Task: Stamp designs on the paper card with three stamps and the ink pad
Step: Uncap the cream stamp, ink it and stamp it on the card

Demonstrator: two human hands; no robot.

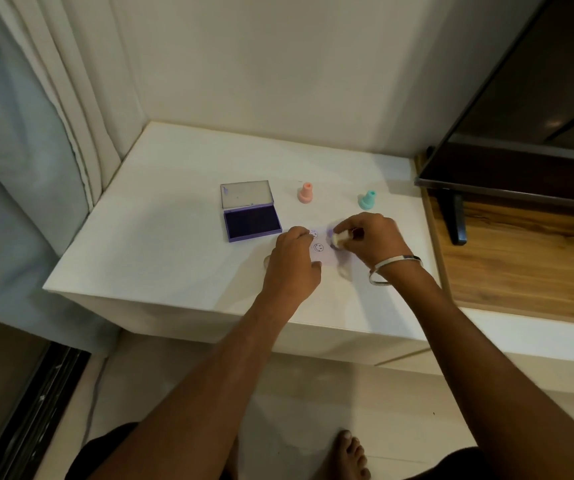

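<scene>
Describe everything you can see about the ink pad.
The ink pad is a flat rectangular purple case that looks plastic, lying open on the white table. Its clear lid, smudged with purple, is hinged back away from the person; the dark violet pad faces up. It sits left of the pink stamp. Nothing touches it but the table.

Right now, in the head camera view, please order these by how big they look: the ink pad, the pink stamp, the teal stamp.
1. ink pad, open with its lid up, clearly the largest.
2. pink stamp and teal stamp: both stand upright on the table and look about alike, so I would not rank them.
</scene>
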